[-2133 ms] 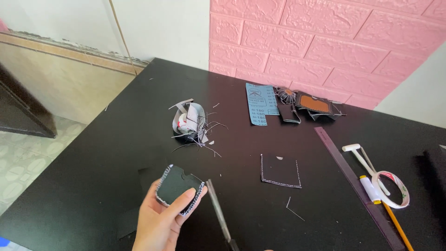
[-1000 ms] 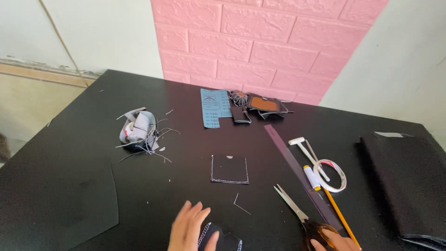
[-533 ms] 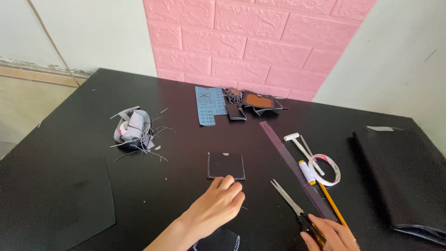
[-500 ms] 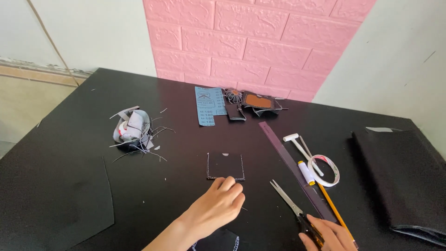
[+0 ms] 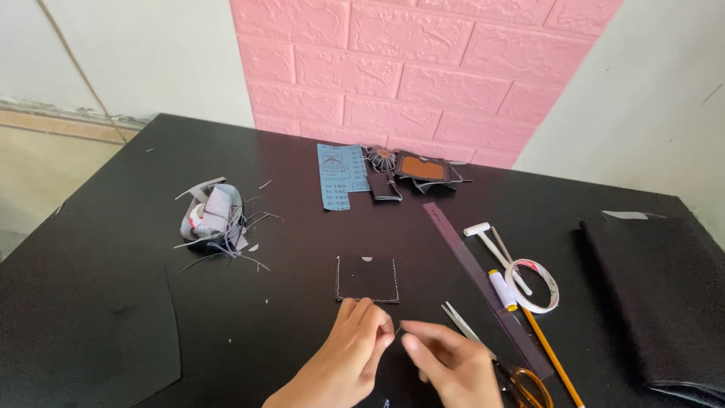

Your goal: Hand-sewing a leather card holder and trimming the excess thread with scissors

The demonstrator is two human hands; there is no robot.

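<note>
Both hands meet at the near edge of the black table [image 5: 113, 249], just in front of a small square of black leather with white stitching [image 5: 368, 278] that lies flat at the table's middle. The left hand [image 5: 343, 361] has its fingers drawn together, fingertips resting just below the square's near edge, and the right hand [image 5: 453, 366] faces it with thumb and forefinger pinched close; a fine thread or scrap seems to run between the two hands, though it is too thin to tell for sure. Right of the square, a pair of scissors with orange handles [image 5: 502, 363] lies beside the right hand, partly under it. A long dark ruler [image 5: 483, 283] slants away to the right of the square, with a spool of white thread [image 5: 502, 290], a pencil [image 5: 551, 355], a roll of tape [image 5: 532, 285] and a small white tool [image 5: 491, 243] just beyond it. Left of the square sits a heap of offcuts and threads [image 5: 215, 223]; behind it lie a blue sheet of sandpaper [image 5: 334, 176] and a brown-faced leather piece [image 5: 421, 168].
</note>
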